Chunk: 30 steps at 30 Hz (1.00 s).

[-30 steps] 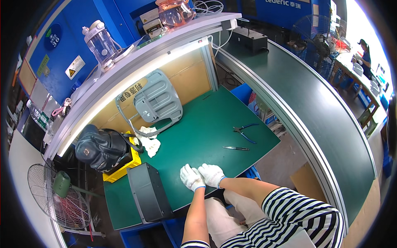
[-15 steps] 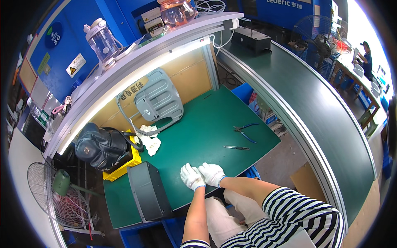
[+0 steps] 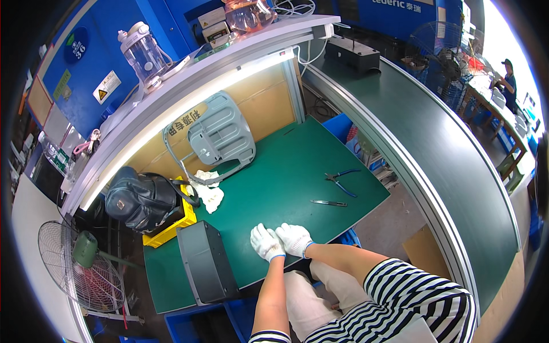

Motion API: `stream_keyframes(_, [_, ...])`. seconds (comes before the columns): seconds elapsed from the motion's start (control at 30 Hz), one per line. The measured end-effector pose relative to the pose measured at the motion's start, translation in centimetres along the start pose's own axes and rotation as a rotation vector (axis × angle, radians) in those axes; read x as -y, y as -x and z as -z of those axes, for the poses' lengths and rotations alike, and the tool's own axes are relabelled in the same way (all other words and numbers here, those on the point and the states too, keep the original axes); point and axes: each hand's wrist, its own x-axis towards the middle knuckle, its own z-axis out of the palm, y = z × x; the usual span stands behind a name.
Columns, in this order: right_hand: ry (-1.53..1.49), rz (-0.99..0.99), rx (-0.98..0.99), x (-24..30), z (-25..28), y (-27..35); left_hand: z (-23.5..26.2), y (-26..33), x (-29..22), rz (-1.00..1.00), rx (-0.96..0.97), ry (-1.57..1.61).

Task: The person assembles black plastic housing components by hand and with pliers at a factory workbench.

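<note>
My left hand (image 3: 266, 243) and my right hand (image 3: 295, 239), both in white knit gloves, rest side by side on the near edge of the green tabletop (image 3: 274, 197). They touch or nearly touch, fingers loosely laid on the surface, with nothing visible in either. To their left stands a dark grey box-shaped housing (image 3: 209, 263). Right of my hands lies a slim black-and-silver tool (image 3: 329, 203), perhaps a utility knife. Beyond it are pliers with blue handles (image 3: 342, 182), jaws pointing left. A grey moulded plastic panel with a looped frame (image 3: 231, 134) leans against the back board.
A dark bag (image 3: 140, 200) sits in a yellow crate (image 3: 171, 230) at the left, beside a crumpled white cloth (image 3: 210, 197). A wire fan (image 3: 80, 268) stands left of the bench. A green conveyor (image 3: 423, 137) runs along the right. Another person (image 3: 508, 84) works far right.
The view has shifted very slightly. My hands stay in the same place on the table edge, and no object has moved.
</note>
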Motion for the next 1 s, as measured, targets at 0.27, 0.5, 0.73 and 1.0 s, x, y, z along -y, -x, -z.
stream_keyframes(0.27, [-0.046, 0.000, 0.002, 0.6, 0.1, -0.2, 0.6, 0.0, 0.4, -0.004, -0.024, -0.030])
stream_keyframes(0.5, [0.050, -0.034, 0.019, 0.6, 0.5, -0.7, 0.4, -0.7, -0.4, -0.006, -0.050, -0.032])
stream_keyframes(0.73, [0.119, 0.059, -0.057, 0.5, -1.3, -0.5, 1.2, -0.4, 0.1, 0.076, 0.000, -0.052])
stream_keyframes(1.0, [0.108, 0.056, -0.058, 0.3, -0.8, -0.2, 1.5, -0.3, -0.6, 0.080, 0.002, -0.031])
